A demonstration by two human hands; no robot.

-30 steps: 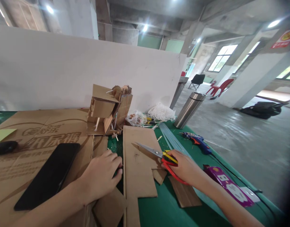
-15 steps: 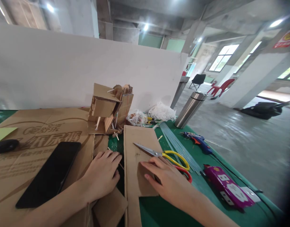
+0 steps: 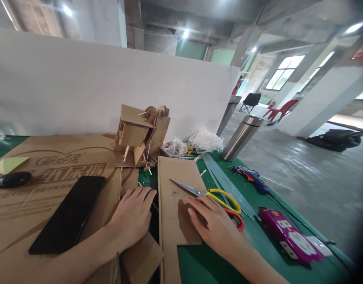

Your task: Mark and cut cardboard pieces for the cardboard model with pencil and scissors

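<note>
My left hand (image 3: 132, 215) lies palm down near the edge of a printed cardboard sheet (image 3: 60, 157), fingers lowered and close together, with its thumb mostly hidden. Beneath its wrist is a small loose cardboard piece (image 3: 143, 258). My right hand (image 3: 212, 223) hovers or rests lightly over a notched cardboard piece (image 3: 181, 169), fingers apart and holding nothing visible. Just beyond its fingers, scissors (image 3: 196, 191) with one yellow and one red handle lie across that piece, blades partly spread. Behind both hands stands a cardboard model (image 3: 137, 136) with wooden sticks.
A black phone (image 3: 70, 215) and a mouse (image 3: 12, 179) lie at left. Clear glue sticks (image 3: 225, 183), a blue glue gun (image 3: 252, 179), a purple case (image 3: 289, 234) and a steel flask (image 3: 242, 138) line the right side. A white panel (image 3: 81, 86) stands behind.
The view has turned slightly left. My right hand has drawn back a little to the right over the cardboard. My left thumb has tucked further out of sight.
</note>
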